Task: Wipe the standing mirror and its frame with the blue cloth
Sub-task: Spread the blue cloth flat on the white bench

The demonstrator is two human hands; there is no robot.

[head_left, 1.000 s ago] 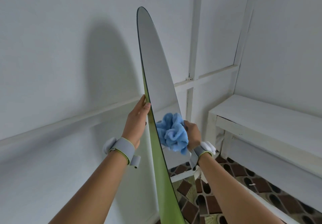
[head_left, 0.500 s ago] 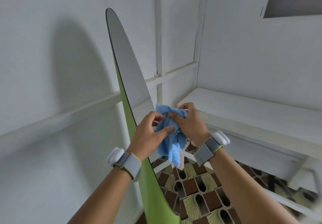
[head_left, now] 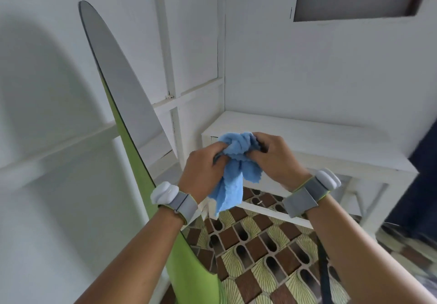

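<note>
Hands, left point(head_left: 203, 173) and right point(head_left: 276, 159), grip bunched blue cloth point(head_left: 233, 169) together.

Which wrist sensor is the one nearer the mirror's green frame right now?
The white wrist sensor on the left hand. It sits just beside the green frame, while the right wrist's sensor is farther off, toward the white bench.

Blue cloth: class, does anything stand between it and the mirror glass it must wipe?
Nothing visible does. Both the left hand and right hand grip the blue cloth, bunched, to the right of the mirror; only open air lies between them.
</note>
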